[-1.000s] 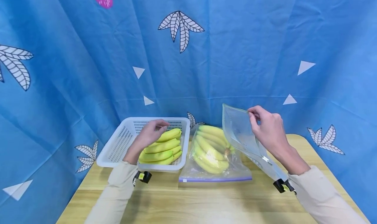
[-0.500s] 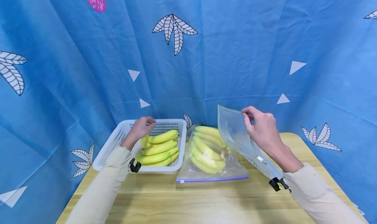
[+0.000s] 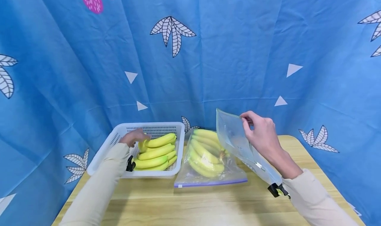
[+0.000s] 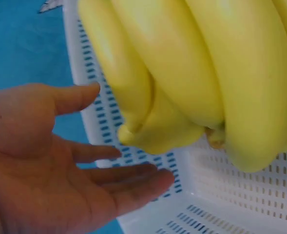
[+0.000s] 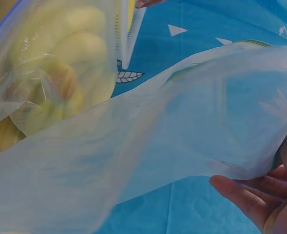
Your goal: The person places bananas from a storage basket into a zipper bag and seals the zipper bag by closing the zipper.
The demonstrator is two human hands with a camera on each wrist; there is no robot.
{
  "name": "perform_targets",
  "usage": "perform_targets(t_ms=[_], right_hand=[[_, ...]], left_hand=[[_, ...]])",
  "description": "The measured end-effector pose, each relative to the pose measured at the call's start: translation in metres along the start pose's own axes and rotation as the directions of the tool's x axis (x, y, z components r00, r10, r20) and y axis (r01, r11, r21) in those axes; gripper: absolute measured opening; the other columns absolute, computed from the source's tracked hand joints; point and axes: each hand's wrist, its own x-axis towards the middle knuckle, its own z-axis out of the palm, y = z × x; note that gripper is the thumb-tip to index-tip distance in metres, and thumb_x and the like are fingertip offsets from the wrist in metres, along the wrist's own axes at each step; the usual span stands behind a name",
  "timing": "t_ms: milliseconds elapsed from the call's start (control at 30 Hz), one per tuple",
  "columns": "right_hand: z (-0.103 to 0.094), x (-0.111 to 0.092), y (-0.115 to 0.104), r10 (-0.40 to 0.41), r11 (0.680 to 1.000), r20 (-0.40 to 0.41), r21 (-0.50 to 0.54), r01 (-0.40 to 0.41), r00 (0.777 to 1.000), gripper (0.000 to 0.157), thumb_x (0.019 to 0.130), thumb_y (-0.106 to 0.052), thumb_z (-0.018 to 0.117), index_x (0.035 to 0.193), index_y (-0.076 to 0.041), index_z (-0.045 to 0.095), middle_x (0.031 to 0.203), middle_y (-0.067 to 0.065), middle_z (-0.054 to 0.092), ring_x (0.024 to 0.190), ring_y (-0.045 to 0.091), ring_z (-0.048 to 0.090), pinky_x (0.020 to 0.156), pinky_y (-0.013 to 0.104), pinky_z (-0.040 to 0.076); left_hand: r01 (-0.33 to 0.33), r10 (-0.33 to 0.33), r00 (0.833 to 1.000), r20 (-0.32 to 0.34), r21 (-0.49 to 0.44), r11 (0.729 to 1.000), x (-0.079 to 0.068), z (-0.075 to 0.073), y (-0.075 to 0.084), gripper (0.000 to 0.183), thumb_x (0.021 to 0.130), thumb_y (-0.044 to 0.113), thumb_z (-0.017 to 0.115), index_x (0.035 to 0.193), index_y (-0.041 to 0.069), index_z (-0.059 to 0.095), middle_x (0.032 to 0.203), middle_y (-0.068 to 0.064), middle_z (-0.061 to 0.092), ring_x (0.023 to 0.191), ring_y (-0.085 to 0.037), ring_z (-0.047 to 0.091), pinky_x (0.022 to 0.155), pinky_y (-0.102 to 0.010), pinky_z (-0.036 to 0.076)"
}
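Several yellow bananas (image 3: 153, 153) lie in a white slotted plastic basket (image 3: 104, 150) at the left. My left hand (image 4: 60, 161) is over the basket beside the stem end of a bunch, fingers extended and apart from the fruit in the left wrist view. My right hand (image 3: 262, 130) pinches the rim of a clear zip bag (image 3: 235, 130) with a green edge and white slider, holding it up. No fruit shows inside that bag. Between basket and raised bag, a second zip bag (image 3: 184, 178) with a purple seal lies on the table, a bunch of bananas inside it.
The light wooden table (image 3: 193, 207) carries everything. A blue patterned curtain (image 3: 238, 54) hangs close behind it and along the sides. The bag of bananas lies close beside the basket's right wall.
My left hand has moved left off the bananas, then down toward the stem end of the bunch. The right hand still holds up the bag. The head view has shifted slightly.
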Motion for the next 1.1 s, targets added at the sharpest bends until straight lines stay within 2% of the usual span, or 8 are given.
perform_targets(t_ms=[233, 333, 433, 600, 767, 900, 1000, 1100], right_hand=[[-0.004, -0.003, -0.003, 0.025, 0.999, -0.011, 0.032, -0.025, 1.000, 0.012, 0.098, -0.002, 0.064, 0.103, -0.002, 0.075, 0.092, 0.013, 0.077, 0.080, 0.030, 0.074, 0.068, 0.051, 0.060], [-0.006, -0.004, -0.004, 0.036, 0.998, -0.019, 0.043, -0.035, 0.999, 0.012, 0.097, -0.001, 0.065, 0.103, -0.002, 0.075, 0.092, 0.013, 0.077, 0.080, 0.030, 0.075, 0.070, 0.052, 0.061], [-0.006, -0.005, -0.004, 0.041, 0.998, -0.022, 0.050, -0.040, 0.999, 0.011, 0.097, -0.001, 0.065, 0.103, -0.002, 0.075, 0.092, 0.013, 0.077, 0.080, 0.030, 0.074, 0.070, 0.052, 0.061], [-0.005, -0.007, -0.003, 0.041, 0.998, -0.023, 0.049, -0.040, 0.999, 0.011, 0.097, -0.001, 0.065, 0.103, -0.002, 0.075, 0.092, 0.013, 0.077, 0.080, 0.029, 0.075, 0.071, 0.052, 0.061], [-0.003, -0.011, -0.002, 0.043, 0.998, -0.035, 0.052, -0.042, 0.998, 0.011, 0.097, 0.000, 0.066, 0.103, -0.002, 0.075, 0.092, 0.013, 0.077, 0.080, 0.029, 0.075, 0.071, 0.052, 0.061], [-0.001, -0.013, -0.002, 0.054, 0.997, -0.040, 0.056, -0.051, 0.998, 0.011, 0.097, -0.001, 0.066, 0.103, -0.001, 0.075, 0.092, 0.013, 0.077, 0.080, 0.029, 0.075, 0.071, 0.052, 0.061], [0.001, -0.014, -0.002, 0.058, 0.997, -0.041, 0.061, -0.056, 0.997, 0.011, 0.097, -0.001, 0.066, 0.103, -0.002, 0.075, 0.092, 0.012, 0.077, 0.080, 0.028, 0.075, 0.070, 0.051, 0.062], [0.003, -0.016, -0.002, 0.062, 0.996, -0.040, 0.060, -0.060, 0.997, 0.012, 0.097, -0.001, 0.066, 0.103, -0.002, 0.076, 0.092, 0.012, 0.077, 0.080, 0.027, 0.075, 0.068, 0.050, 0.061]], left_hand=[[0.055, -0.052, 0.998, 0.045, -0.076, 0.996, 0.011, 0.001, -0.010, 0.073, 0.105, 0.031, 0.053, 0.156, -0.010, 0.019, 0.144, -0.037, 0.038, 0.120, -0.046, 0.050, 0.097, -0.055, 0.052], [0.043, -0.041, 0.999, 0.030, -0.061, 0.997, 0.016, 0.002, -0.012, 0.059, 0.105, 0.026, 0.053, 0.146, -0.011, 0.035, 0.132, -0.033, 0.049, 0.112, -0.040, 0.057, 0.089, -0.052, 0.057], [0.031, -0.031, 1.000, 0.003, -0.053, 0.998, 0.020, 0.002, -0.013, 0.035, 0.102, 0.015, 0.051, 0.125, -0.011, 0.047, 0.115, -0.028, 0.055, 0.099, -0.038, 0.061, 0.081, -0.050, 0.060], [0.049, -0.055, 0.998, -0.045, -0.119, 0.992, 0.025, 0.001, -0.014, 0.034, 0.097, 0.010, 0.049, 0.125, -0.011, 0.045, 0.113, -0.028, 0.055, 0.093, -0.040, 0.063, 0.077, -0.050, 0.061], [0.027, -0.045, 0.996, -0.073, -0.220, 0.975, 0.019, -0.003, -0.018, 0.035, 0.098, 0.015, 0.054, 0.122, -0.009, 0.043, 0.112, -0.024, 0.056, 0.093, -0.037, 0.064, 0.079, -0.054, 0.061], [-0.032, 0.009, 0.993, -0.116, -0.202, 0.979, 0.011, -0.007, -0.017, 0.027, 0.100, 0.020, 0.056, 0.107, -0.005, 0.051, 0.101, -0.019, 0.059, 0.089, -0.032, 0.064, 0.080, -0.056, 0.060], [-0.082, 0.057, 0.985, -0.165, -0.147, 0.986, 0.004, -0.009, -0.014, 0.037, 0.101, 0.024, 0.056, 0.117, -0.010, 0.056, 0.107, -0.023, 0.060, 0.093, -0.033, 0.063, 0.081, -0.057, 0.060], [-0.122, 0.099, 0.970, -0.222, -0.093, 0.988, -0.004, -0.012, -0.011, 0.054, 0.102, 0.026, 0.055, 0.137, -0.014, 0.048, 0.120, -0.029, 0.057, 0.096, -0.034, 0.063, 0.081, -0.056, 0.059]])
